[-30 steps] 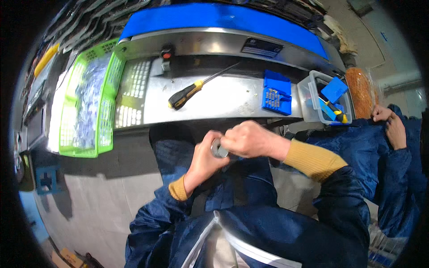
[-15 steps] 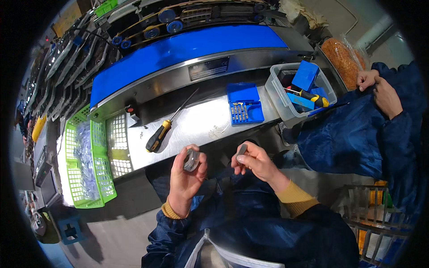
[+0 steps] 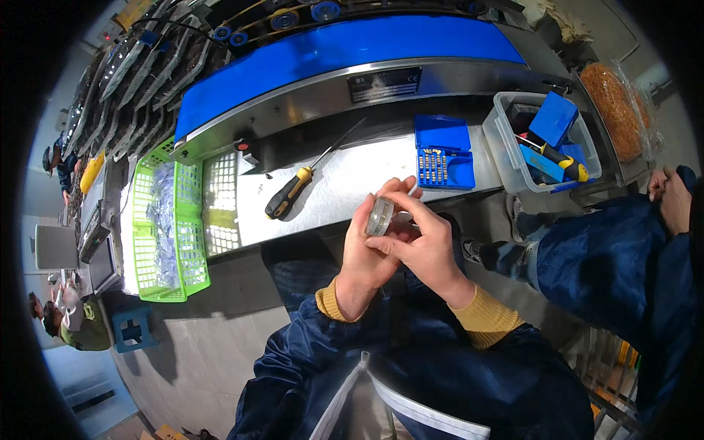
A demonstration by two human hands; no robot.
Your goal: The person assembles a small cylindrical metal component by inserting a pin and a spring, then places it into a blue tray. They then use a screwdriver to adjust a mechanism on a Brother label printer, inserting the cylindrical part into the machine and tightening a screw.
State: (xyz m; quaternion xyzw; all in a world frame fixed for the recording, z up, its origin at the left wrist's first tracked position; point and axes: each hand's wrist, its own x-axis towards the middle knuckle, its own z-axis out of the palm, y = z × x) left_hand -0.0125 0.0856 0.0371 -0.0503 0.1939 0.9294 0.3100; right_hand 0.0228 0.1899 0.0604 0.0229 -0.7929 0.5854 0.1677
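Close together in front of me, both hands are on a short, thick metal ring (image 3: 380, 217) with small raised marks around its side. My left hand (image 3: 364, 253) is closed around it from the left. My right hand (image 3: 429, 253) grips it from the right, its thumb at the lower edge and its index finger along the top. A small pale strip (image 3: 413, 190) sticks up behind the right index finger; fingers hide the rest of it. Beyond my hands, an open blue case (image 3: 459, 170) with rows of small brass pieces lies on the metal bench (image 3: 257, 231), right of a yellow-and-black screwdriver (image 3: 289, 195).
A translucent tub (image 3: 506, 158) holds blue boxes and another screwdriver (image 3: 572, 167). A green basket (image 3: 172, 293) of plastic packets stands left, below a blue conveyor belt (image 3: 345, 55). At the right is another person in dark blue clothes (image 3: 601, 264), near a bag of orange-brown material (image 3: 612, 110).
My hands, apart before, have come together at the ring, the left moving right. The flat grey piece at my right fingertips no longer shows in full. The whole view has shifted.
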